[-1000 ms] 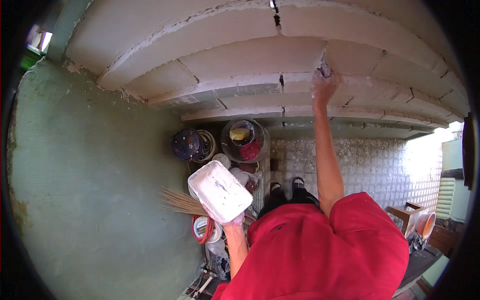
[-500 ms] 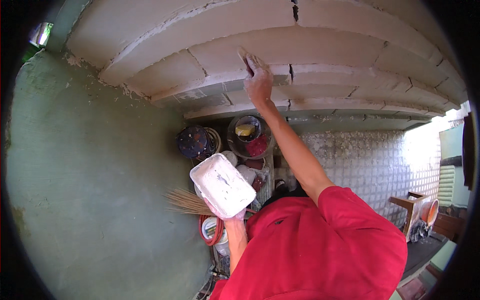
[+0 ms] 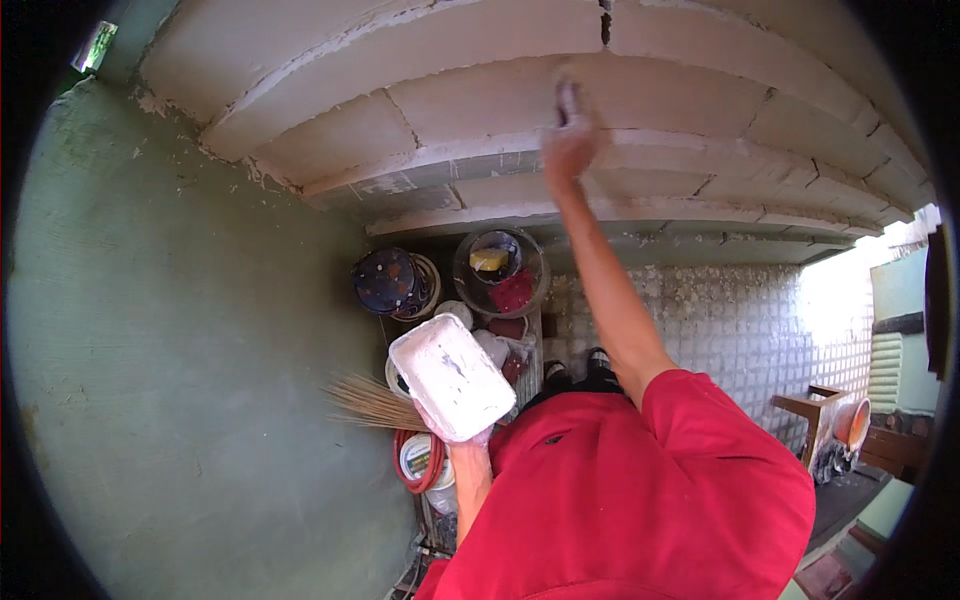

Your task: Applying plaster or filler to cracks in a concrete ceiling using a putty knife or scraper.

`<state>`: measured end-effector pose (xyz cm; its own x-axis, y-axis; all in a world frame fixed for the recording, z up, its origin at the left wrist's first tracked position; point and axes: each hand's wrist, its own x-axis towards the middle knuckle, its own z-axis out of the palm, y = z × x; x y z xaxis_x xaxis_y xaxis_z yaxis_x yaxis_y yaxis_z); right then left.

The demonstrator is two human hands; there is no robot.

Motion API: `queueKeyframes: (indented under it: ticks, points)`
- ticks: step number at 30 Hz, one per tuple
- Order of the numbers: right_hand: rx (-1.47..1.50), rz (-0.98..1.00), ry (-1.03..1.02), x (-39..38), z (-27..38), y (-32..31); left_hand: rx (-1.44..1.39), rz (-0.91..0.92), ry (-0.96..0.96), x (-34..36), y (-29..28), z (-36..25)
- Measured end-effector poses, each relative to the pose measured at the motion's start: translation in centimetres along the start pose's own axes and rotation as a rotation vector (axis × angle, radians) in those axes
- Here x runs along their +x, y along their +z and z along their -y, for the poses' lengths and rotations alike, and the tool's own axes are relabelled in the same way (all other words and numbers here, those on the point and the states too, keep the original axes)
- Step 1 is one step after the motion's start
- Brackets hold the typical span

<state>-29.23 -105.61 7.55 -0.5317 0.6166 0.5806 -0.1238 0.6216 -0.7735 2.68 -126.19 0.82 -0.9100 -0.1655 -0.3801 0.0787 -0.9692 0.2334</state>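
White block courses (image 3: 480,100) fill the upper view beside a green plastered wall (image 3: 180,330). Since a moment ago the right hand (image 3: 568,150) has slid leftward along the blocks, so the working spot shifts with it; its fingers close round a small blurred tool (image 3: 568,100) against the face. Lower down, the left hand (image 3: 452,428) keeps its fingers under a white plaster-smeared tray (image 3: 450,375), above the buckets (image 3: 498,272).

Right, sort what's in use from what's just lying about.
In use: right hand with a small tool on the block wall; left hand under the white tray.

Lying about: buckets, broom bristles, coiled red hose.
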Motion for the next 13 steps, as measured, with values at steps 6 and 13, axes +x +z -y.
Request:
queueKeyframes:
  ticks: [6,13]
  points:
    - [0.183,0.108,-0.361,-3.6,2.3,1.5,-0.011,0.175,-0.086,-0.6,0.3,1.2]
    - [0.203,0.007,0.04,-0.5,-2.1,-2.3,0.192,0.107,0.0,-1.6,-0.4,1.4]
